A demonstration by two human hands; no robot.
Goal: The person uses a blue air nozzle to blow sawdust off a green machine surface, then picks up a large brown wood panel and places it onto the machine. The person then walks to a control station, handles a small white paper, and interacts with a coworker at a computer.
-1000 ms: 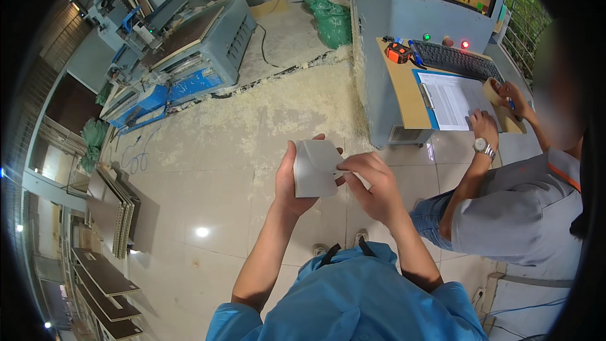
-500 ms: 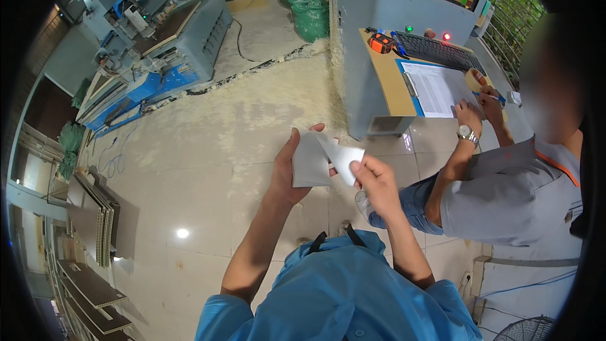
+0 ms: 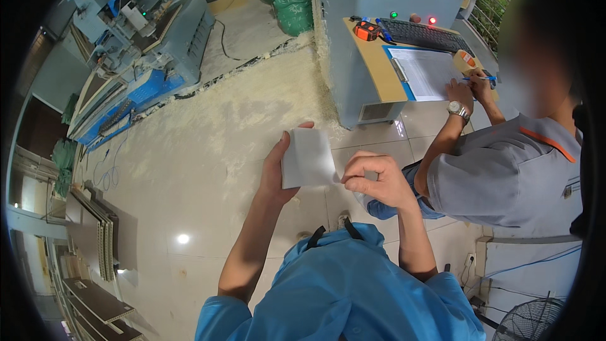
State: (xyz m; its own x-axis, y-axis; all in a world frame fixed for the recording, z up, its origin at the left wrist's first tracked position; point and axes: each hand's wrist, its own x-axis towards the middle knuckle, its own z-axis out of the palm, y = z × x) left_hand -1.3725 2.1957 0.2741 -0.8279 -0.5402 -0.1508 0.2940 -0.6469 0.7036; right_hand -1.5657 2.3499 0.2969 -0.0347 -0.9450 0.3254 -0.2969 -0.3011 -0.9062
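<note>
A white rectangular piece of paper (image 3: 308, 158), perhaps several sheets together, is held in front of me over the tiled floor. My left hand (image 3: 273, 170) grips it by its left side, thumb along the edge and the other fingers mostly hidden behind. At the lower right corner, my right hand (image 3: 382, 180) has thumb and forefinger pinched together on the paper, its other fingers curled. The paper's upper face lies flat, with no print that I can make out.
To the right, a person in a grey shirt (image 3: 480, 177) writes on a clipboard (image 3: 420, 72) on a control desk with a keyboard (image 3: 429, 36) and a tape measure (image 3: 366, 30). A blue cutting machine (image 3: 151, 82) stands far left. Brown boards (image 3: 91, 233) lean at left.
A sheet that my right hand held lifted and curled is no longer raised; the paper looks flat. My right hand has moved down to its lower right corner. The view has shifted slightly.
</note>
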